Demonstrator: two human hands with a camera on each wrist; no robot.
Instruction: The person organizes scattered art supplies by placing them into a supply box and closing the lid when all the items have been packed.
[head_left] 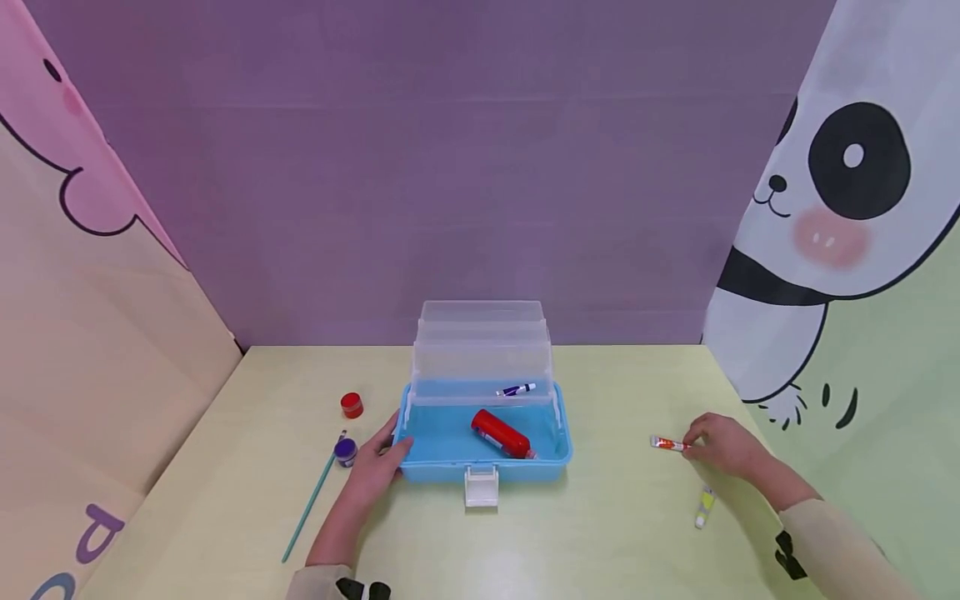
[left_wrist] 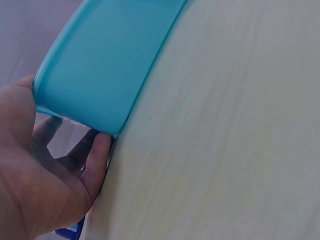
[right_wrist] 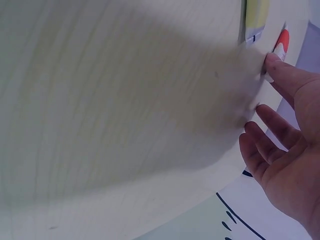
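My left hand grips the left wall of a light-blue plastic box, thumb over the rim and fingers against the outside; the left wrist view shows the box close above the fingers. The box's clear lid stands raised at the back. Inside lies a red bottle, and a purple-and-white tube shows farther back. At the right, my right hand pinches the end of a small red-and-white paint tube at the tabletop. In the right wrist view the thumb partly covers this tube.
A yellow paint tube lies in front of the right hand. Left of the box are a red-lidded jar, a purple-lidded jar and a teal paintbrush. A white latch hangs at the box's front. Printed walls border the table.
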